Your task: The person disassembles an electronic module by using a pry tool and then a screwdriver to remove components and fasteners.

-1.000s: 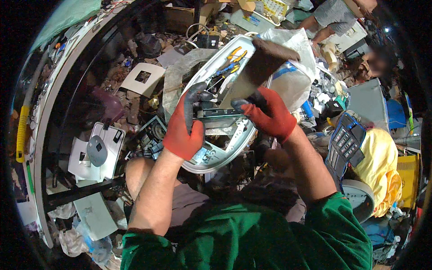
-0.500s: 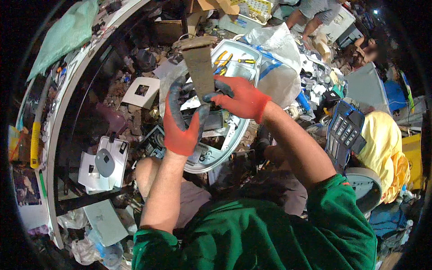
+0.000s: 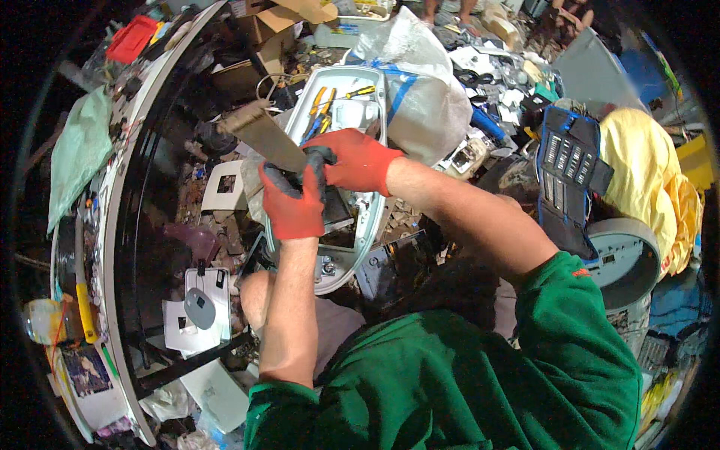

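Note:
Both of my hands wear red gloves with dark grey palms and fingers. My right hand (image 3: 356,161) is closed at the near end of a flat, tapered grey-brown piece (image 3: 271,142) with a thicker rough bar across its far end. My left hand (image 3: 294,206) meets it there, fingers curled against that same end; the exact grip is partly hidden. The piece slants up to the left. Beneath lies a long pale grey casing (image 3: 382,124), used like a tray. It holds a yellow-and-black screwdriver (image 3: 361,92) and orange-handled pliers (image 3: 316,103).
Left of the casing are a white frame with a square hole (image 3: 217,199) and a long dark panel (image 3: 142,225). A white sack (image 3: 431,105) lies beyond. To the right are an unfolded tool pouch (image 3: 566,169), a round grey tub (image 3: 619,262) and yellow cloth (image 3: 637,172).
The flat piece has tipped over to the left. My left hand, cupped apart before, has closed in beside my right hand at its near end. The view has shifted.

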`<state>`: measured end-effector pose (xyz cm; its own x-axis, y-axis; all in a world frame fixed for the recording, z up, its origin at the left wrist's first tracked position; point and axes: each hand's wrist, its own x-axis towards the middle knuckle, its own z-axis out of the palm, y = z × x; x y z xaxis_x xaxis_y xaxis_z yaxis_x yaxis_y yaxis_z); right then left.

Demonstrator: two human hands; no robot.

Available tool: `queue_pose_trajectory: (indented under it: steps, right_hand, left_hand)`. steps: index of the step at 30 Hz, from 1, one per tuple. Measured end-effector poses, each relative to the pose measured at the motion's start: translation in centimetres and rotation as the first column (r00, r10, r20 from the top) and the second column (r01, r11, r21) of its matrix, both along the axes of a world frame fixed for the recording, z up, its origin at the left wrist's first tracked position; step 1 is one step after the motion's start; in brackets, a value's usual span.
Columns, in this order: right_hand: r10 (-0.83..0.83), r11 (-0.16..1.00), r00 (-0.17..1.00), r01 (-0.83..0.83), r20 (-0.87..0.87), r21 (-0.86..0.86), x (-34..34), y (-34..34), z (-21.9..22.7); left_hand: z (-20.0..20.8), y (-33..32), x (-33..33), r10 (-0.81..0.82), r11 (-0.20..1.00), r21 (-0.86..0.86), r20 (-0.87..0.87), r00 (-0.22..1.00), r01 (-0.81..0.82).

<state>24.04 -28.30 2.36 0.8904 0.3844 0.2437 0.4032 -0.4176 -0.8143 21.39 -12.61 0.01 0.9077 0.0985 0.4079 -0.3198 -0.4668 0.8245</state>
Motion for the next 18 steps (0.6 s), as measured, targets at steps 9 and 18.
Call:
queue_pose_trajectory:
  steps: [9,18]
  right_hand:
    - [-0.075,0.997,0.987,0.07,0.14,0.038,-1.1,0.1,-1.3]
    - [-0.321,0.938,0.931,0.338,-0.171,0.08,1.1,-7.5,-3.9]
  left_hand:
    - [-2.1,-0.2,0.2,0.078,0.992,0.091,0.132,0.988,-0.09]
    - [-2.4,-0.8,-0.5,0.213,0.944,0.248,0.047,0.976,-0.218]
